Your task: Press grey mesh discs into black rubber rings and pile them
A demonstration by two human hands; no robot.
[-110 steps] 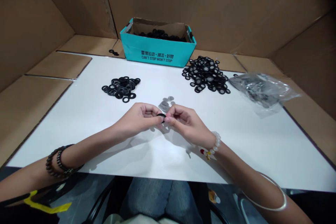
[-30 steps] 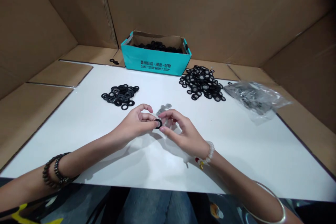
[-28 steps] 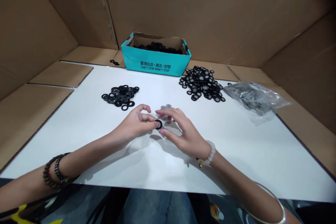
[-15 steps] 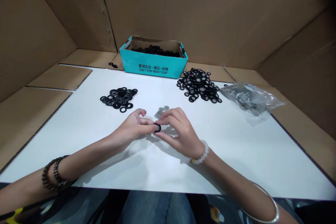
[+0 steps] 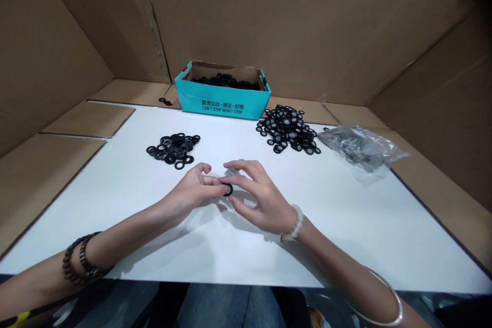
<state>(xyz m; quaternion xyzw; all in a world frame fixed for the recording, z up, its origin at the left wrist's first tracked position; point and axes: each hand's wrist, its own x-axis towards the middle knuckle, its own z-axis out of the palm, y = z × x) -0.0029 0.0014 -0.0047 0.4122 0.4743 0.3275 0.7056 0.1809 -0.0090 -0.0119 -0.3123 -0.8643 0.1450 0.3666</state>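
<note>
A black ring (image 5: 230,189), like a flat rubber washer, is pinched between the thumb and fingers of my left hand (image 5: 194,188). My right hand (image 5: 263,199) is close against it from the right, fingers spread and curved. The index fingertip is at the ring's top edge and the thumb tip by its lower edge; whether they press on it is hard to tell. Behind the right fingers lie small grey discs (image 5: 231,171), mostly covered. A loose pile of black rings (image 5: 175,149) is on the white table (image 5: 246,256) beyond my left hand.
A turquoise box (image 5: 223,101) at the back holds many black rings. Right of it is a heap of black rings with grey centres (image 5: 288,129), beside a clear plastic bag (image 5: 363,148) of grey pieces. Several rings (image 5: 165,101) lie back left. Cardboard walls (image 5: 307,25) surround the table.
My right fingers have spread and reached further left, now covering most of the grey discs. The ring stays in my left hand. The view has shifted slightly.
</note>
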